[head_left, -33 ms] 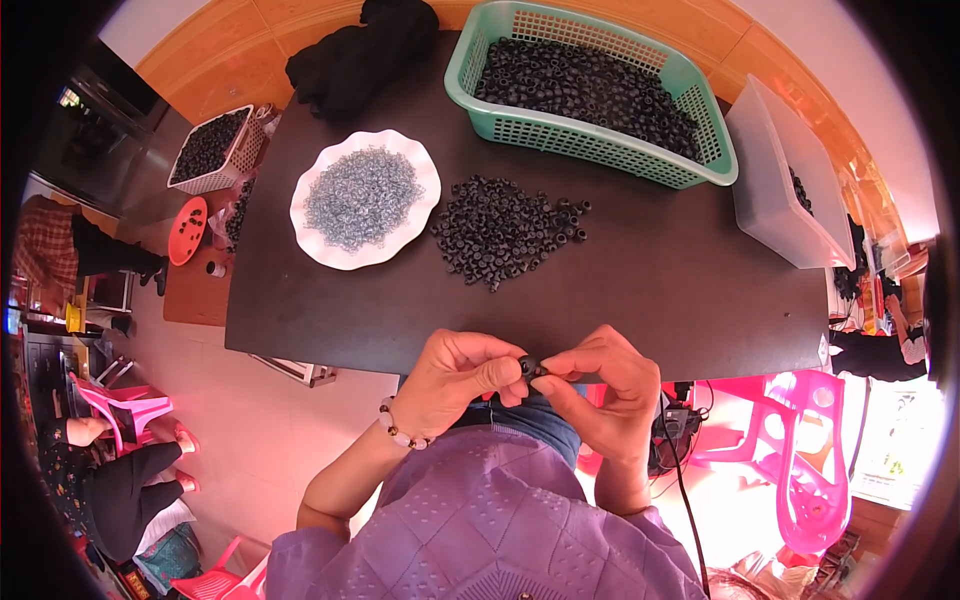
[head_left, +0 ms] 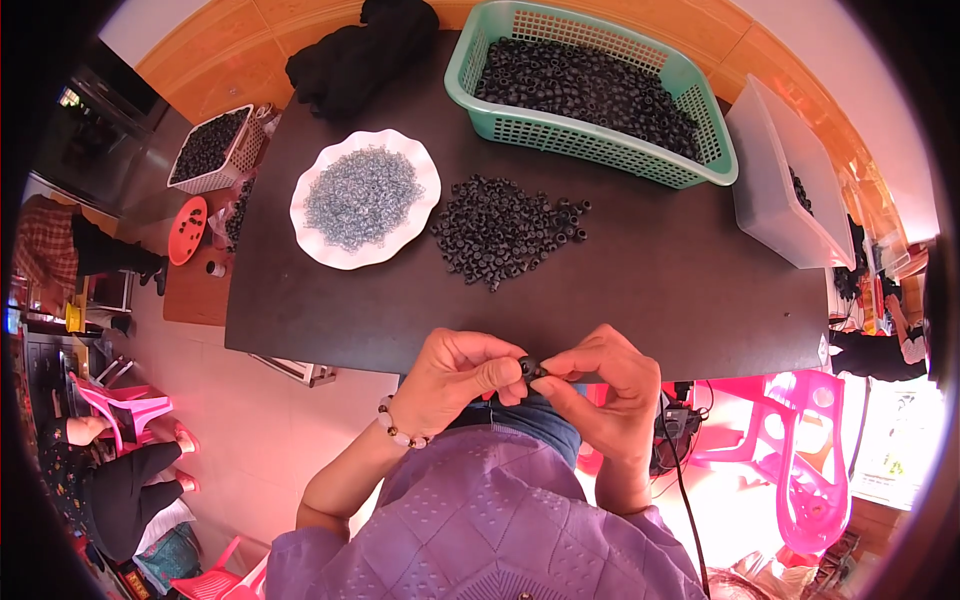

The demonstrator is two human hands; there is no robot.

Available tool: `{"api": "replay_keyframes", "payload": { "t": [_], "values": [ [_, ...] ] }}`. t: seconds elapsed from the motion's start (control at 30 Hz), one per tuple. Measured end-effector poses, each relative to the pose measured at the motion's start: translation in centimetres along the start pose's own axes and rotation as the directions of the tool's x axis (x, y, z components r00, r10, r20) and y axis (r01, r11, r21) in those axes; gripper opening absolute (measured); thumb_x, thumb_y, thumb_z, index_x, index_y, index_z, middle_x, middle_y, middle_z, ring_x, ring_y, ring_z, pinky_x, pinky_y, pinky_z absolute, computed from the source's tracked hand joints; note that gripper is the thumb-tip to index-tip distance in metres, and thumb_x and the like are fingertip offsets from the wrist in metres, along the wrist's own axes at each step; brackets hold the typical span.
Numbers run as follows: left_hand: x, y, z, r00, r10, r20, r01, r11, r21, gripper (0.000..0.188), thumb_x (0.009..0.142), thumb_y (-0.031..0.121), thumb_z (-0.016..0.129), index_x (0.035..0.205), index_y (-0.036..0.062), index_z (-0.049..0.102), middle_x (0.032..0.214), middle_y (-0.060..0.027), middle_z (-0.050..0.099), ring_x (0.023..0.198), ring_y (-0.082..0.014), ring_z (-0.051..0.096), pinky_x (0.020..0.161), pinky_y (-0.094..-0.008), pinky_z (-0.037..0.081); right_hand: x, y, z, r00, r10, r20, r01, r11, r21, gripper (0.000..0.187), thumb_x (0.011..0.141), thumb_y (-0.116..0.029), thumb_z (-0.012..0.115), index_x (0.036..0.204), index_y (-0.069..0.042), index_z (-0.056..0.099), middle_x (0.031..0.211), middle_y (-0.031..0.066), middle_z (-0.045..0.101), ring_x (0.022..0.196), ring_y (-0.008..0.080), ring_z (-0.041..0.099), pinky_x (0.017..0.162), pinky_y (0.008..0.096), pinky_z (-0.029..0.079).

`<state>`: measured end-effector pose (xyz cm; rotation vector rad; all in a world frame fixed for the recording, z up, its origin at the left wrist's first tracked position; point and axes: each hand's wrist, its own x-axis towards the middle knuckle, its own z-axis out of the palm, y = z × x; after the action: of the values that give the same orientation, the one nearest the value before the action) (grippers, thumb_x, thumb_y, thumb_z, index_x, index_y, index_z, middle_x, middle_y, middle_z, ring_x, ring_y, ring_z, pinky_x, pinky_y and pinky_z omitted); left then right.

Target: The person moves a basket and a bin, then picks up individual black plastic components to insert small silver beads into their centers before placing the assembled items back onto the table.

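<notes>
Just off the near edge of the table, my left hand (head_left: 465, 378) pinches a small round black plastic part (head_left: 529, 367) between thumb and fingertips. My right hand (head_left: 606, 388) meets it from the other side, thumb and forefinger pressed together on a tiny dark bit whose kind is hidden by the fingers. Beyond the hands lies a loose pile of similar black parts (head_left: 500, 228). Left of that pile, a white scalloped plate (head_left: 418, 222) bears a heap of small clear, bluish-grey pieces (head_left: 362, 195).
At the back of the brown table (head_left: 640, 290) stands a green basket (head_left: 600, 150) filled with black parts. A translucent bin (head_left: 785, 180) tilts at the right; black cloth (head_left: 365, 55) lies back left. Pink chairs (head_left: 810, 500) and two seated or standing people are around.
</notes>
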<state>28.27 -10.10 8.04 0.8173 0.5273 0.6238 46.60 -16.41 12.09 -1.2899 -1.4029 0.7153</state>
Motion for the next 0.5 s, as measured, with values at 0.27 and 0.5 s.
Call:
{"api": "replay_keyframes", "payload": {
  "t": [0.27, 0.5],
  "values": [
    [0.1, 2.1, 0.0, 0.995, -0.044, 0.091, 0.022, 0.971, 0.238, 0.025, 0.087, 0.017, 0.069, 0.100, -0.0044, 0.068, 0.079, -0.0068, 0.068, 0.069, -0.0091, 0.062, 0.064, -0.0229, 0.052, 1.5, 0.3, -1.7, 0.968, -0.034, 0.249, 0.022, 0.999, 0.049, 0.039, 0.069, -0.018, 0.079, 0.103, 0.000, 0.070, 0.076, 0.0062, 0.064, 0.072, 0.0148, 0.052, 0.065, 0.0271, 0.042],
    [0.5, 2.4, -0.5, 0.978, -0.066, 0.197, 0.025, 0.978, 0.206, 0.025, 0.088, 0.018, 0.068, 0.100, -0.0034, 0.068, 0.079, -0.0069, 0.068, 0.071, -0.0087, 0.063, 0.063, -0.0222, 0.052, 2.0, 1.1, -1.6, 0.887, -0.216, 0.409, 0.227, 0.974, 0.024, 0.042, 0.074, -0.022, 0.074, 0.112, -0.004, 0.069, 0.078, 0.0039, 0.057, 0.071, 0.0155, 0.047, 0.060, 0.0279, 0.038]
  ]
}}
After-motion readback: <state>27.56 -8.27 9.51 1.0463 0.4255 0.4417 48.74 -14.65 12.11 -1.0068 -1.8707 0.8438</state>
